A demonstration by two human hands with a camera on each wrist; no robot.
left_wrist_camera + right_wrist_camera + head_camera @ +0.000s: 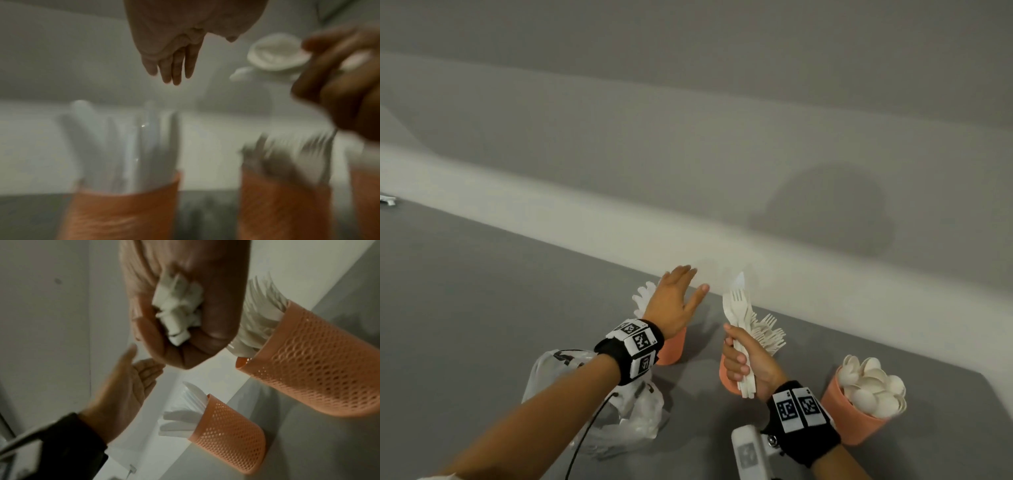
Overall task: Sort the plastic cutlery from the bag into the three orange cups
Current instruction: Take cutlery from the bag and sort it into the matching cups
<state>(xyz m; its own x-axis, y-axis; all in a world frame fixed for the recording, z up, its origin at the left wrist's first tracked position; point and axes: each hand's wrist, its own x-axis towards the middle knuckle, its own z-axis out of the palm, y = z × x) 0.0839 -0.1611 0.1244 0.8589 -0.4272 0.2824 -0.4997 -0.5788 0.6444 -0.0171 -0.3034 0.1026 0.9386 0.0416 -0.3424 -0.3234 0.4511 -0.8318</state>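
Note:
My right hand (739, 363) grips a bundle of white plastic cutlery (738, 308), forks and a knife among it, upright in front of the middle orange cup (725, 375) of forks. Handle ends (179, 311) show inside the right fist (185, 308). My left hand (674, 301) hovers with straight fingers, holding nothing, over the left orange cup (671, 349) with knives (643, 298). The right orange cup (852, 414) is full of spoons (873, 387). The clear plastic bag (619, 407) lies crumpled under my left forearm. The left wrist view is blurred: left hand (174, 53), knife cup (123, 211), fork cup (283, 203).
The cups stand on a grey table (482, 291) close to a white wall ledge (585, 219). A white device (750, 452) sits by my right wrist. In the right wrist view, the mesh fork cup (320, 369) and knife cup (230, 434) stand side by side.

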